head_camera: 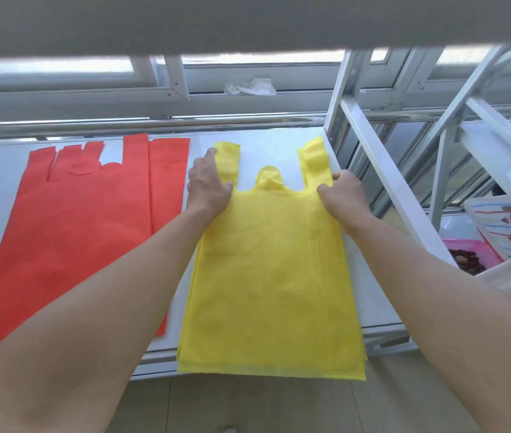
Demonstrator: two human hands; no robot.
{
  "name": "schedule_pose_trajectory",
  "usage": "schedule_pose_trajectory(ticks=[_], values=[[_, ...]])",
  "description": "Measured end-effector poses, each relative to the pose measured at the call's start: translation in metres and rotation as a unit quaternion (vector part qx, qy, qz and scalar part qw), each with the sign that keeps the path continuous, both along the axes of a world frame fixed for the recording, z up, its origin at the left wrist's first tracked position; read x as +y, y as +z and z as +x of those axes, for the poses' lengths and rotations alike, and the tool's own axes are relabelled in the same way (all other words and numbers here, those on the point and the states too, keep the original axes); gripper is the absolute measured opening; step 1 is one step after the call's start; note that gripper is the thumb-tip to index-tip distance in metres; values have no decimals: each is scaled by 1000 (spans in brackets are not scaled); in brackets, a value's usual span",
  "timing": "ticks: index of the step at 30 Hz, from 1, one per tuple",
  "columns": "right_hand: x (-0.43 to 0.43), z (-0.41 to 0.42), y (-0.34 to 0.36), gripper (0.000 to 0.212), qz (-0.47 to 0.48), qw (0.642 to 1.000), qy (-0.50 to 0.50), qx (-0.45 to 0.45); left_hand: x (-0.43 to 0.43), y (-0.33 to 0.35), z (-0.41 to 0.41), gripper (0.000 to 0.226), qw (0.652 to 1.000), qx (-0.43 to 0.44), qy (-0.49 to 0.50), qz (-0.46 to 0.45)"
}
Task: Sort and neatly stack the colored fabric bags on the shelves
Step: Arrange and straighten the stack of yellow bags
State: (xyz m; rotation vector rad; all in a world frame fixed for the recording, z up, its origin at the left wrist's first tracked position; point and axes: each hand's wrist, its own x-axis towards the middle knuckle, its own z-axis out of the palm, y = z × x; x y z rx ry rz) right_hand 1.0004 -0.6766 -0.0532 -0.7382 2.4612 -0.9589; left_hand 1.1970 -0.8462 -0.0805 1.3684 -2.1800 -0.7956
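Observation:
A stack of yellow fabric bags (272,276) lies flat on the white shelf (372,295), its lower edge hanging past the shelf's front. My left hand (209,185) grips the left handle strap near the bag's shoulder, thumb curled over the fabric. My right hand (343,195) pinches the right handle strap with curled fingers. To the left, red fabric bags (76,232) lie spread flat on the same shelf, overlapping one another, handles pointing to the back.
A white upright post (379,157) of the rack runs diagonally just right of the yellow bags. Beyond it stand a pink basket (472,248) with dark contents and a printed tray (507,226). The shelf above (248,20) overhangs the top. Crumpled white material (251,86) lies on the window ledge.

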Motion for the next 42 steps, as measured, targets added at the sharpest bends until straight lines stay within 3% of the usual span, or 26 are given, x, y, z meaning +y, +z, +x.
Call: schedule_pose_trajectory(ticks=[4,7,10,13,18,22,27,31,33,35,38,40,42], values=[[1,0,-7,55,20,994,13,103,5,7,-8,79,991,-56,117,22],[-12,-9,-6,66,50,995,-6,90,4,16,-17,67,981,-125,143,40],[-27,-19,-2,59,71,995,0,66,4,15,-23,42,975,-181,127,7],[-35,-25,0,55,98,993,14,70,5,17,-26,39,971,-197,129,27],[-41,-24,3,46,114,991,14,68,-3,23,-27,40,974,-151,145,87],[-32,-23,-7,30,5,1000,-5,21,7,15,-21,35,988,-129,68,-50],[-21,-23,-9,53,-129,991,-6,-37,13,1,-13,50,975,-110,-43,-189],[-29,-23,-6,75,-111,992,21,-50,16,-2,-12,58,957,-113,-94,-249],[-32,-25,-7,64,-82,995,29,-42,18,-5,-10,58,953,-101,-117,-261],[-32,-27,-7,29,-91,994,27,-50,17,-7,-8,52,949,-85,-133,-272],[-27,-24,1,23,-133,988,-5,-78,14,-9,-4,28,968,-31,-117,-222],[-23,-24,5,22,-161,983,-16,-89,12,-4,-3,10,986,52,-66,-144],[-25,-22,9,21,-185,977,-19,-101,10,8,-4,9,987,144,10,-68]])
